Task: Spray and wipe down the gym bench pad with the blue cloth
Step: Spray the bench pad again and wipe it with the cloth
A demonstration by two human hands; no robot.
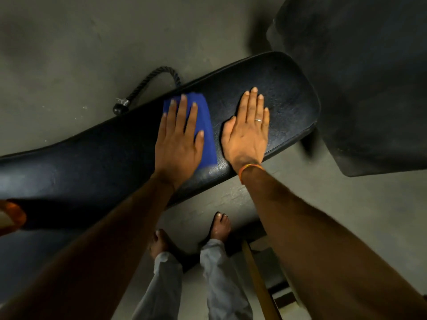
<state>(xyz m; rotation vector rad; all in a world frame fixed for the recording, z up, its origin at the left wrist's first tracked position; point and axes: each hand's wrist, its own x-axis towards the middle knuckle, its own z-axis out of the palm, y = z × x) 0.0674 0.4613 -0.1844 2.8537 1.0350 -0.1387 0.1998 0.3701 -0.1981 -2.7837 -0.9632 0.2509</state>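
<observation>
Across the middle of the floor lies the long black gym bench pad, the biggest thing to see. Past its right end stands another dark pad, all blurry.

Near that right end, both hands lie flat on the bench pad with straight fingers. The left hand presses down on the blue cloth, which lies folded on the pad. No finger curls round it. The right hand rests bare on the pad just beside the cloth and holds nothing.

Behind the pad, on the floor, lies a black rope handle with a metal tip. By the pad's left end an orange thing peeks in, too blurry to name.

What could go wrong? I think the cloth is only pinned by a flat palm, so a fast push could make it bunch up or slip out. The cloth is small and the pad is long, so the left end could get missed. If the pad is wet from spray, the leaning right hand could slide. Drips could also make the floor slippery for the bare feet by the pad's near edge.
</observation>
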